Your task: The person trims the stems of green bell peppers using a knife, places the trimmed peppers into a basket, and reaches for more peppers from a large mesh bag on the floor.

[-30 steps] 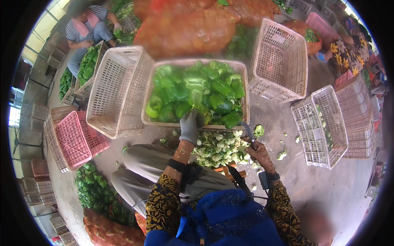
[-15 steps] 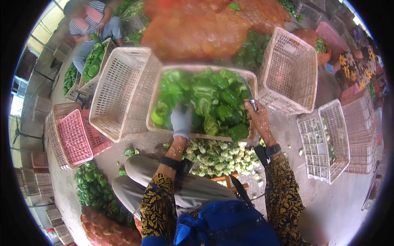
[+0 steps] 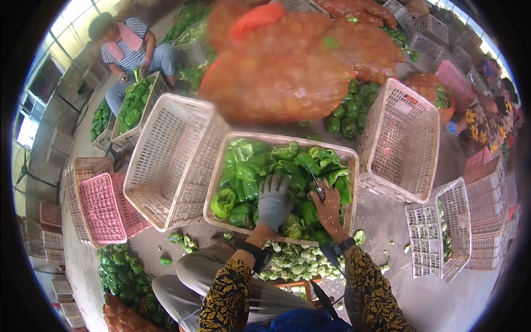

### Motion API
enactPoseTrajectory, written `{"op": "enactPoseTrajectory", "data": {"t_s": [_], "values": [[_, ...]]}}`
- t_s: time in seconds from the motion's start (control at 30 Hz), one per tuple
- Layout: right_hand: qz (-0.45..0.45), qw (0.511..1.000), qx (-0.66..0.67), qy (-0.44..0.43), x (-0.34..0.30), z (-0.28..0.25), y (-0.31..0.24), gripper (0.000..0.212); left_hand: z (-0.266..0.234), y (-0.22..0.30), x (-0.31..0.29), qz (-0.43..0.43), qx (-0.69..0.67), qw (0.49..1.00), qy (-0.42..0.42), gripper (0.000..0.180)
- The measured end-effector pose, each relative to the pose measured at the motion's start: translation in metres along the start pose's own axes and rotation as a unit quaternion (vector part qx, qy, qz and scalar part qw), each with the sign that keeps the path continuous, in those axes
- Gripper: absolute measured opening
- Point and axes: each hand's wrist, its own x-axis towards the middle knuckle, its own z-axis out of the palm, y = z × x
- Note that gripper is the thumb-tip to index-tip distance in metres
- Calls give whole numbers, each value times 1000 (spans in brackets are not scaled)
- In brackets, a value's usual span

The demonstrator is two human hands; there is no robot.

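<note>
The left hand (image 3: pixel 274 203) wears a soft grey glove. It lies flat on the peppers (image 3: pixel 243 169), and its grip is wide, with the fingers spread. The right hand (image 3: pixel 328 213) is bare, with little pale bits stuck to it. Its grip is curled around a knife (image 3: pixel 316 181) with a thin, bent blade, over the right part of the heap. The peppers are shiny, green and bumpy, and they fill a pale plastic crate (image 3: pixel 215 180) with round corners. Just below it is a pile of crumbly, whitish-green scraps (image 3: pixel 298 264). Past the crate sits a fat orange net sack (image 3: pixel 276 86).
</note>
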Motion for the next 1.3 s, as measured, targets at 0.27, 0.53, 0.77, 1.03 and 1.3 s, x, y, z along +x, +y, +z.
{"op": "enactPoseTrajectory", "data": {"t_s": [0.27, 0.53, 0.77, 1.03, 1.3], "values": [[-2, 997, -68, 31, -5, 31, -13, 30, 39, -7, -16, 3, 29, 999, 40, 52], [9, 999, -34, 14, 6, 22, -4, 32, 10, -4, 5, -10, 28, 1000, -3, 57], [-47, 991, 116, -38, 31, 28, -59, 36, -36, -98, 16, -79, 93, 992, 10, 39], [-35, 997, 5, -64, -5, 56, -65, 43, -25, -111, -25, -94, 75, 992, 22, 53], [-62, 998, 21, -24, 10, 68, -51, 44, -44, -109, 2, -147, 52, 980, -121, 68]]}}
